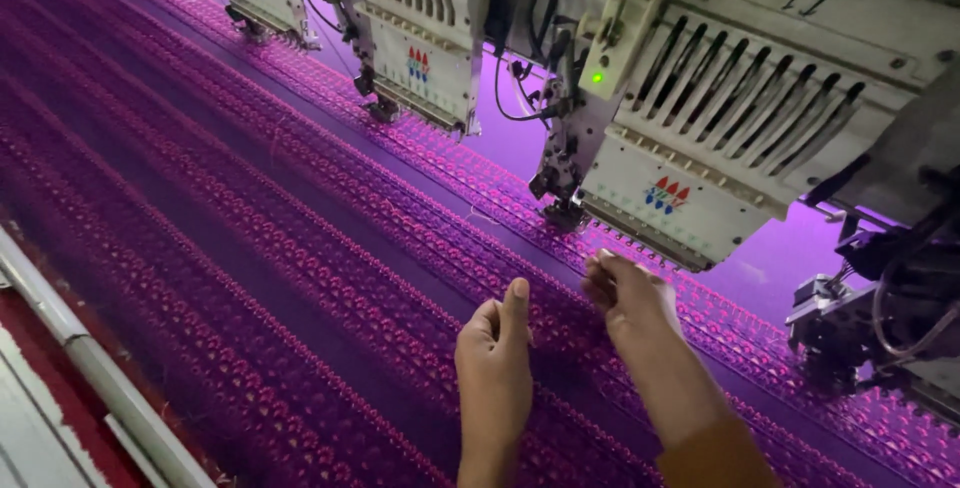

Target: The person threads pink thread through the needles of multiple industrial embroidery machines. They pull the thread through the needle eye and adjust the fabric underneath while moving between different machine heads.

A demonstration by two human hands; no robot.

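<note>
A wide purple fabric (250, 248) with rows of pink embroidered pattern stretches across a long embroidery machine bed. My left hand (495, 348) hovers over the fabric with fingers curled and thumb up; nothing shows in it. My right hand (625, 293) is raised just below the nearest embroidery head (690, 148), its fingertips pinched together as if on a thin thread, which is too fine to make out.
Several cream embroidery heads (420, 38) line the back, with needle bars, black cables and green indicator lights (598, 77). A grey metal frame rail (90, 368) runs along the fabric's near left edge. Dark machine parts (890, 318) sit at the right.
</note>
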